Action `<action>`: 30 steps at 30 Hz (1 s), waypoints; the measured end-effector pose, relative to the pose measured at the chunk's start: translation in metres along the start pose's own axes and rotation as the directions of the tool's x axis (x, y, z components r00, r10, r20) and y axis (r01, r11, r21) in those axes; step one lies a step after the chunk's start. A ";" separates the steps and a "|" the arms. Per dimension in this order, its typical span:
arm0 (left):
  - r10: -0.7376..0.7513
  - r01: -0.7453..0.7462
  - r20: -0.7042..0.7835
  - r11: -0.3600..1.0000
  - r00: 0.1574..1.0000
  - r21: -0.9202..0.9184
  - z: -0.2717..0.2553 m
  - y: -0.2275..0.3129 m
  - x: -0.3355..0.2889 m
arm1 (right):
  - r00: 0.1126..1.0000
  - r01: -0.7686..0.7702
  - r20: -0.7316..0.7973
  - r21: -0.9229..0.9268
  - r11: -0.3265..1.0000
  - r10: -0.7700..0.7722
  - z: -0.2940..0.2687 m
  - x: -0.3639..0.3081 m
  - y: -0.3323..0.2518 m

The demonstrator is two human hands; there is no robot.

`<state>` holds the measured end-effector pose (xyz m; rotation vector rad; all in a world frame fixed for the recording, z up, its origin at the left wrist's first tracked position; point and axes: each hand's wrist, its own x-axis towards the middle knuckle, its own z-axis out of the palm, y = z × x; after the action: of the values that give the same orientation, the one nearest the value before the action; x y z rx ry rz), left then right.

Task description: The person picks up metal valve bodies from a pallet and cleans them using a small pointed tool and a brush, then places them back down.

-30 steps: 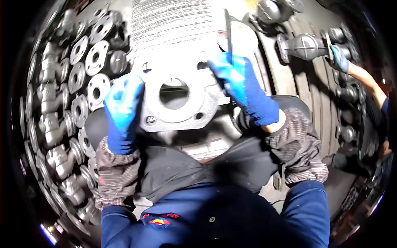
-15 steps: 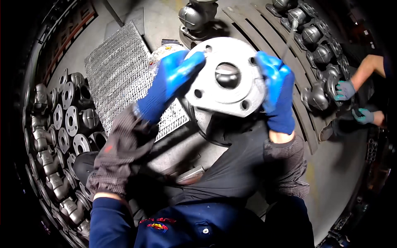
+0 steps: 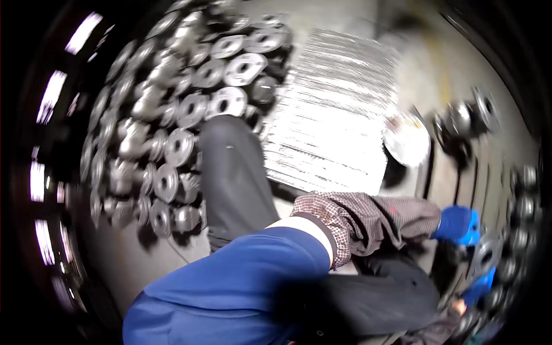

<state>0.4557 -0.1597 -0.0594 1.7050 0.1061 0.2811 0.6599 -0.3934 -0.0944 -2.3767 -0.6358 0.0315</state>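
At the right edge, a grey metal flanged casting with a round centre hole sits between my two blue-gloved hands. My left hand grips its far side, and my right hand is on its near side, low in the picture. Fingers of both hands are small and blurred here. My left forearm, in a checked sleeve cover, stretches rightward across my lap.
Rows of flanged castings fill the floor at left, beside my knee. Ahead lies a silvery ridged panel, with a round pale container at its right. Another casting stands on wooden slats; more castings line the right edge.
My view has swung left, so the panel and the left rows now fill the middle. The casting and both hands have shifted to the lower right of the picture, the casting still between them.
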 end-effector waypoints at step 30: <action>-0.449 0.799 -0.751 -0.124 0.484 0.589 -0.419 -0.130 -0.466 | 0.626 0.105 0.454 0.757 0.645 -0.634 0.247 -0.172 -0.503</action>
<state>-0.0854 0.1559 -0.1911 2.4873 1.7240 -0.4487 0.2433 0.0088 -0.0011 -1.3835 -1.2600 0.8642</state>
